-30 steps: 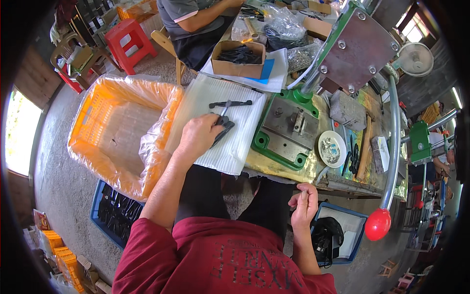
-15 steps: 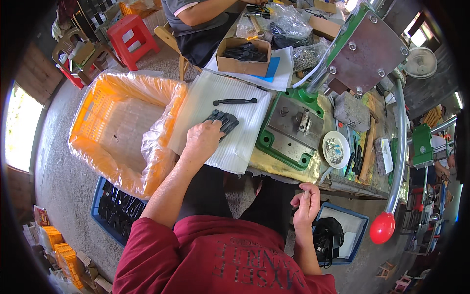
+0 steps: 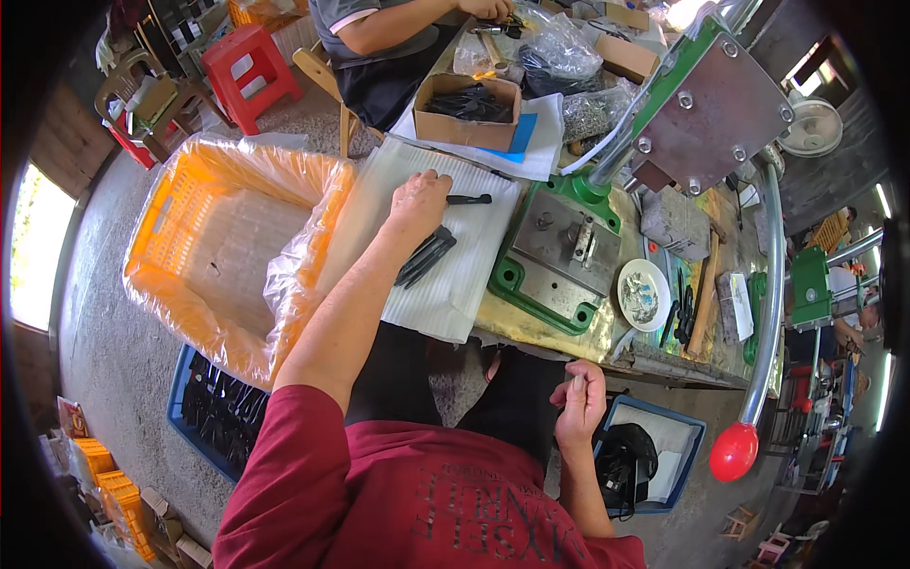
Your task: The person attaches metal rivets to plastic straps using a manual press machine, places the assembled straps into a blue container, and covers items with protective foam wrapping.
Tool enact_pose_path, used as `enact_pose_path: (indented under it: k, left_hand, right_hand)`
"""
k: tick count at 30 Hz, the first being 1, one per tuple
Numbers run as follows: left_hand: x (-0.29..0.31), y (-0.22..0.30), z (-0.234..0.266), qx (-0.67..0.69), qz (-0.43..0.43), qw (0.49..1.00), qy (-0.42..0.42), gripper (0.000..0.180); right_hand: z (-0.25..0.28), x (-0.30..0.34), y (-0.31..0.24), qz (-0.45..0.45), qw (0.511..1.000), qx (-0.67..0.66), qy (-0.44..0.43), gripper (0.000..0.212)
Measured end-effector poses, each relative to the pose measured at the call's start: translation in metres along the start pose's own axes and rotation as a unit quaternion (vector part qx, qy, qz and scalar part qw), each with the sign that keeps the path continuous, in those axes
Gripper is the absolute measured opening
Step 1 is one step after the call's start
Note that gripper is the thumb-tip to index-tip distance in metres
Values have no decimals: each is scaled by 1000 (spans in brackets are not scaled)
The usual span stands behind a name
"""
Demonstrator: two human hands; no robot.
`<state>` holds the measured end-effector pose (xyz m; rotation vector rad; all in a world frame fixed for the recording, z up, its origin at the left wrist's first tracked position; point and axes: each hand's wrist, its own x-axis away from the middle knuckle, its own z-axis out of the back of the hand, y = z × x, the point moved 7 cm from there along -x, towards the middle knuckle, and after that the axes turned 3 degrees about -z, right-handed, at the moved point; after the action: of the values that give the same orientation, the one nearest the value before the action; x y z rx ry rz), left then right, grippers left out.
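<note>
My left hand (image 3: 420,204) reaches over the white foam sheet (image 3: 450,308), its fingers closed over one end of a slim black bar-shaped part (image 3: 471,199) with a rounded end. The fingertips are partly hidden by the back of the hand. Just nearer to me, a small bundle of similar black parts (image 3: 427,258) lies on the sheet, partly beneath my left wrist. My right hand (image 3: 580,403) hovers in front of the table edge with curled fingers; whether anything is inside them is hidden.
Left of the sheet is an orange crate (image 3: 156,223) lined with clear plastic. A green hand press (image 3: 559,251) with a red-knobbed lever (image 3: 735,451) stands to the right, beside a white dish (image 3: 644,296). Beyond sits a cardboard box of black parts (image 3: 467,121); a co-worker (image 3: 379,38) works there.
My left hand has moved away from the bundle, farther out, onto the end of the single black part. My right hand stays nearly in place, still curled.
</note>
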<state>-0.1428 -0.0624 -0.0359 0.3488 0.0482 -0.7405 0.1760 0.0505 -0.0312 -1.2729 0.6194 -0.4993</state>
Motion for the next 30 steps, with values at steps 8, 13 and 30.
enact_pose_path:
  k: [8, 13, 30]
  left_hand:
    - [-3, 4, -9, -12, -35, 999, -2, 12]
    - [0, 5, -5, -32, -31, 999, 0, 11]
    - [115, 112, 4, 641, 20, 727, -245, 18]
  right_hand:
    - [-2, -1, 6, 4, 1000, 3, 1, 15]
    - [-4, 0, 2, 13, 1000, 6, -1, 15]
    - [-18, -25, -15, -84, 982, -166, -31, 21]
